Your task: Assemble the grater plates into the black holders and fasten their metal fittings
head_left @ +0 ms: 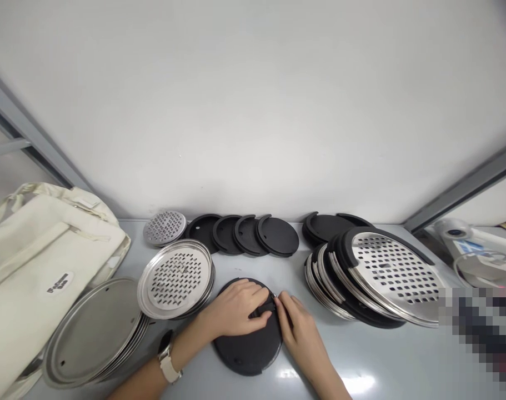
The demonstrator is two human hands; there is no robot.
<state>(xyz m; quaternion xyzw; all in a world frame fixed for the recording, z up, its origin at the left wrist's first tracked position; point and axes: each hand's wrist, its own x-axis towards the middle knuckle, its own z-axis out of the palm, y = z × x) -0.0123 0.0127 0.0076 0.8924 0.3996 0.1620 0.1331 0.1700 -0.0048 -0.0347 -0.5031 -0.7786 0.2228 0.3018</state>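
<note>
A round black plastic cover (248,355) lies on the table in front of me, with a sliver of shiny rim along its lower right edge. My left hand (238,308) rests across its upper part, fingers curled at the far edge and thumb bent toward the index finger. Beneath those fingers is a small raised black part (264,307), mostly hidden. At the cover's right edge, my right hand (296,322) presses its closed fingers and thumb to the rim. A tiny shiny spot shows at these fingertips; I cannot tell what it is.
Perforated metal grater discs (180,278) and plain metal discs (96,328) are stacked at left, beside a cream bag (40,266). Several black covers (277,236) lean along the wall. At right stands a leaning stack of grater discs in black covers (394,272), near a white device (473,244).
</note>
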